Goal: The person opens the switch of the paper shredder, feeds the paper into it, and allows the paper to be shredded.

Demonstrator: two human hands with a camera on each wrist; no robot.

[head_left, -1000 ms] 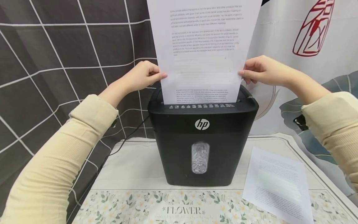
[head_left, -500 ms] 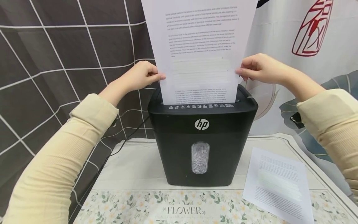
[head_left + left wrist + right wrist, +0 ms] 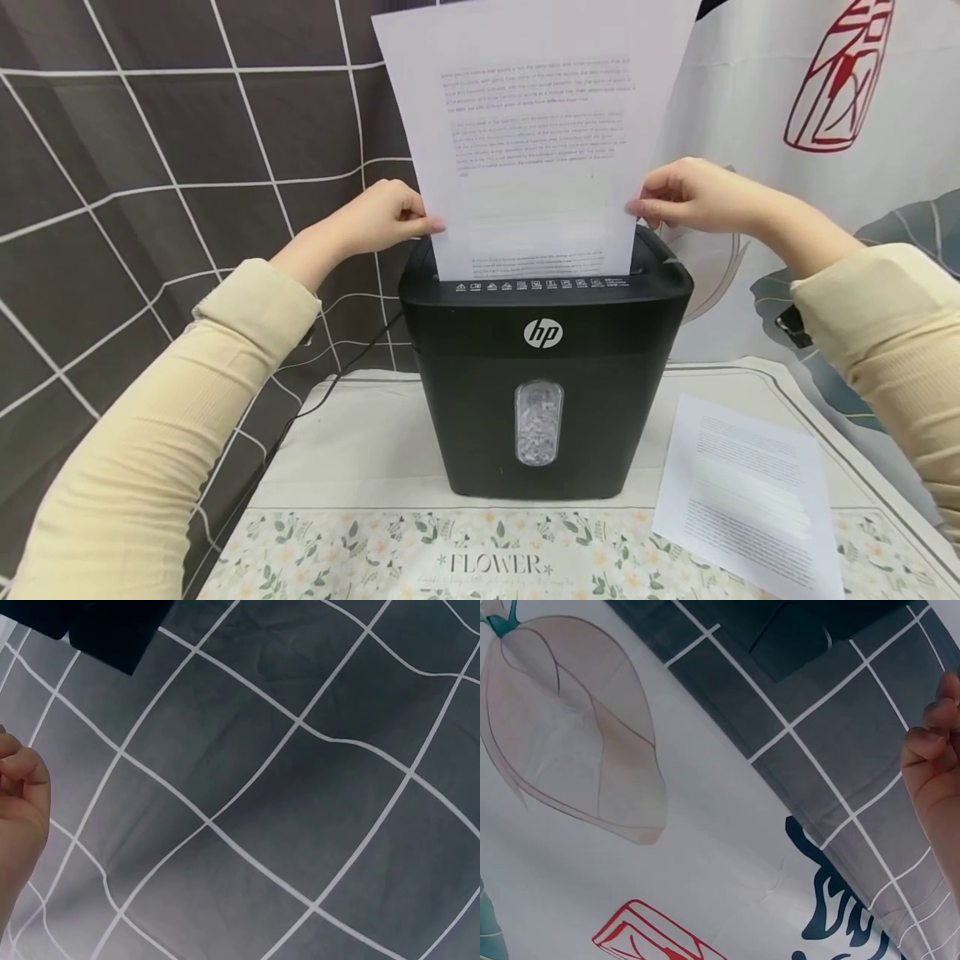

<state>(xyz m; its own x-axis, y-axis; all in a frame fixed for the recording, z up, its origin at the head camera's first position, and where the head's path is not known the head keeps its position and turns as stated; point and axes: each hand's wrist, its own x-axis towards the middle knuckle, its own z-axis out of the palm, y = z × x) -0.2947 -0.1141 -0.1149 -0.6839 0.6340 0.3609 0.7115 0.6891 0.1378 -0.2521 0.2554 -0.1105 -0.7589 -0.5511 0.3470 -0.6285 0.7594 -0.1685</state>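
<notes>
A printed sheet of paper (image 3: 540,200) stands upright with its lower edge down in the top slot of a black paper shredder (image 3: 480,375). My left hand (image 3: 382,218) pinches the sheet's left edge between thumb and fingers, just above the slot. On the opposite edge, my right hand (image 3: 693,198) pinches the paper at about the same height. The shredder's front window (image 3: 538,423) shows shredded bits inside. In the left wrist view only part of the left hand (image 3: 21,802) appears at the border; the right wrist view catches the right hand (image 3: 934,757) at its edge.
A second printed sheet (image 3: 750,492) lies on the table to the right of the shredder. A black cord (image 3: 341,371) runs from the shredder down to the left. Behind hang a dark grid-patterned cloth (image 3: 225,125) and a white printed cloth (image 3: 750,100). A flowered cloth (image 3: 337,550) covers the table's front.
The upright sheet has sunk lower into the slot, its text lines now nearer the shredder. The left hand has come down with it; the right hand has moved slightly down and left.
</notes>
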